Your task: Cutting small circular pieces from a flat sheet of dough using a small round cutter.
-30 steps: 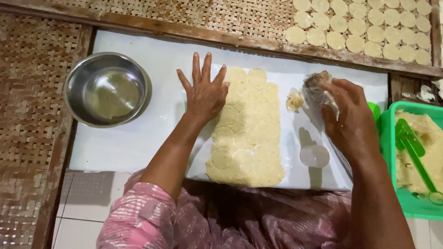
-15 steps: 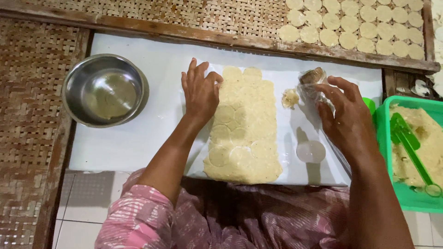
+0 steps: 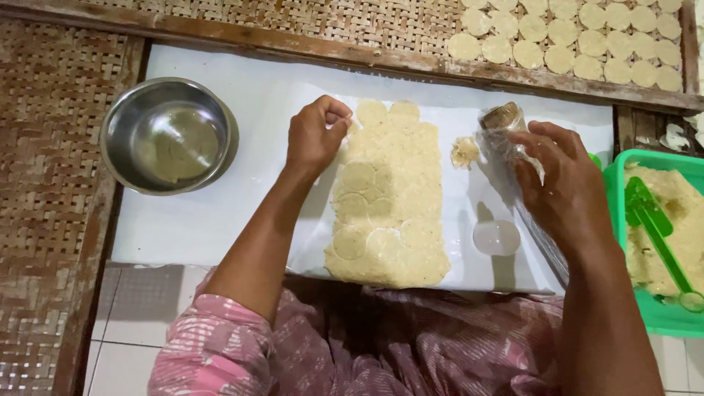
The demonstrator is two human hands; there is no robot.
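Dough sheet (image 3: 389, 202) flat on white worktop (image 3: 220, 220), circles scored in. We judge it soft, thin, tear-prone: lift discs by edge. Our left hand (image 3: 314, 136) pinches sheet's top-left corner; right hand (image 3: 561, 180) clamped on plastic-wrapped roller (image 3: 502, 125).

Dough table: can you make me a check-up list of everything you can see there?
Surface: white board lying over woven mats, bare in the middle left.
Job's things: flat dough sheet marked with round cuts; a plastic-wrapped cylinder.
Clutter: empty steel bowl; small dough scrap; clear round lid; green tub of dough with a green scoop.
Grippers: left hand curled at the dough sheet's top left edge; right hand on the plastic-wrapped cylinder.
Cables: nothing seen.
Surroundings: woven tray with rows of cut discs; tiled floor; pink patterned clothing.
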